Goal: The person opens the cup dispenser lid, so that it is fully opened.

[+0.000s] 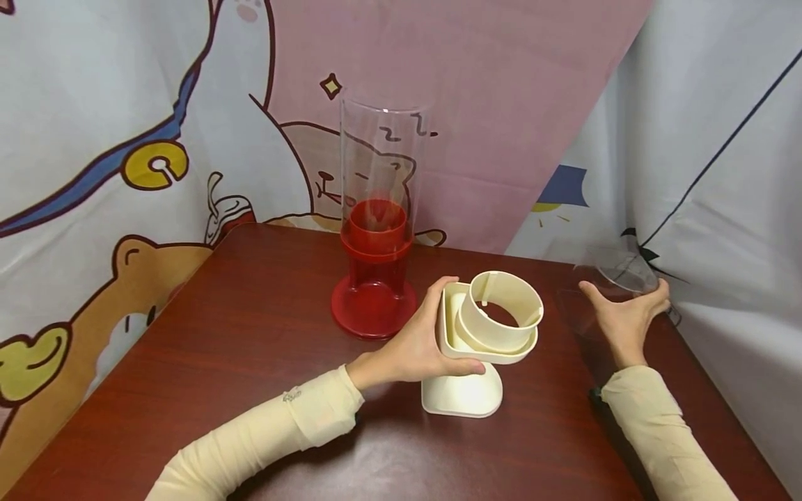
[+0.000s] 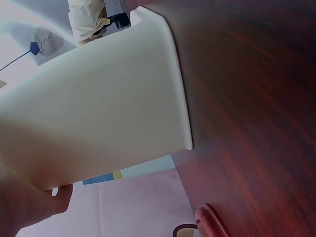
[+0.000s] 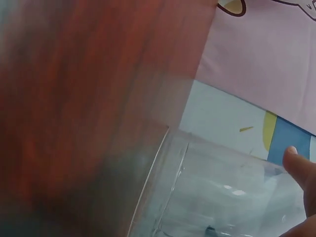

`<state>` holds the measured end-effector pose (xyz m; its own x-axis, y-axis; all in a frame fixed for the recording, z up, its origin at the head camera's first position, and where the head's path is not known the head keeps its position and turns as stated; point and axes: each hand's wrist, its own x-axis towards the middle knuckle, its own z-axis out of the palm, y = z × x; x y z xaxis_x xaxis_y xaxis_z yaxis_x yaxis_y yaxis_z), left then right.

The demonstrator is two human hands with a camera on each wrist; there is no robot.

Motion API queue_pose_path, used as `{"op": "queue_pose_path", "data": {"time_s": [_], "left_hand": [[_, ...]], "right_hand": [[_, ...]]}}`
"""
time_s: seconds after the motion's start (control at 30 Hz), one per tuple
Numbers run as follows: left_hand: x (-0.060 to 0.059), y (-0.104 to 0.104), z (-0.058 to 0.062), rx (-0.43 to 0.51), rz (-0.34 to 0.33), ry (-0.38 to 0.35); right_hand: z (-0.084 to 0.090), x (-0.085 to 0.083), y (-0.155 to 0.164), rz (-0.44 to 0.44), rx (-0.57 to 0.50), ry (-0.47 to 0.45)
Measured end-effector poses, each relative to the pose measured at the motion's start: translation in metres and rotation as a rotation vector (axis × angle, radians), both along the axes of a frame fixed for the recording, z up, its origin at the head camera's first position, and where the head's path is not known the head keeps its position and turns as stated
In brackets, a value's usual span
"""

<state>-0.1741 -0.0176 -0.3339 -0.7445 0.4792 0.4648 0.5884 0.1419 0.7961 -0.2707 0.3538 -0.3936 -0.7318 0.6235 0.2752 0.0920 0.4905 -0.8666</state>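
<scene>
My left hand (image 1: 443, 327) grips a cream plastic stand (image 1: 495, 327) from its left side, thumb under its upper tray and fingers over the top edge. The stand has a square foot and a round collar on top, and it leans slightly right. It fills the left wrist view (image 2: 98, 108), with a fingertip (image 2: 29, 207) at its lower edge. My right hand (image 1: 623, 298) holds a clear plastic tube (image 1: 617, 268) lying near the table's right rear corner. In the right wrist view the clear tube (image 3: 222, 192) lies close, one fingertip (image 3: 298, 168) against it.
A red stand (image 1: 374, 292) with a tall clear tube (image 1: 381, 160) upright in it sits at the middle back of the dark red table (image 1: 219, 362). Cartoon-print cloth (image 1: 94, 139) hangs behind and at both sides. The table's right edge runs just beyond my right hand.
</scene>
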Motion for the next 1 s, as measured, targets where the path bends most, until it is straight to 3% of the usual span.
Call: {"op": "queue_pose_path", "data": {"time_s": [0.23,0.37,0.43,0.57,0.67,0.73,0.9,1.0], "left_hand": [[0.001,0.004,-0.001,0.010,-0.002,-0.026],[0.002,0.004,-0.003,-0.005,-0.004,-0.047],[0.001,0.003,-0.002,-0.009,0.001,-0.036],[-0.002,0.000,0.002,0.002,0.022,-0.005],[-0.003,-0.003,0.002,-0.007,0.032,-0.027],[-0.005,-0.003,-0.003,-0.031,0.040,-0.033],[-0.003,-0.002,-0.017,-0.012,0.059,-0.028],[0.014,-0.001,-0.015,0.073,0.110,-0.076]], "right_hand": [[-0.001,0.006,0.003,0.006,-0.007,-0.008],[0.007,0.017,0.001,-0.011,-0.089,-0.025],[0.015,0.023,-0.003,-0.040,-0.132,0.076],[0.039,0.033,-0.028,-0.015,-0.129,0.503],[0.060,0.042,-0.060,0.188,-0.110,0.752],[0.071,0.050,-0.084,0.364,-0.072,0.786],[0.085,0.064,-0.127,0.781,0.001,0.582],[0.084,0.061,-0.138,0.992,-0.098,0.466]]}}
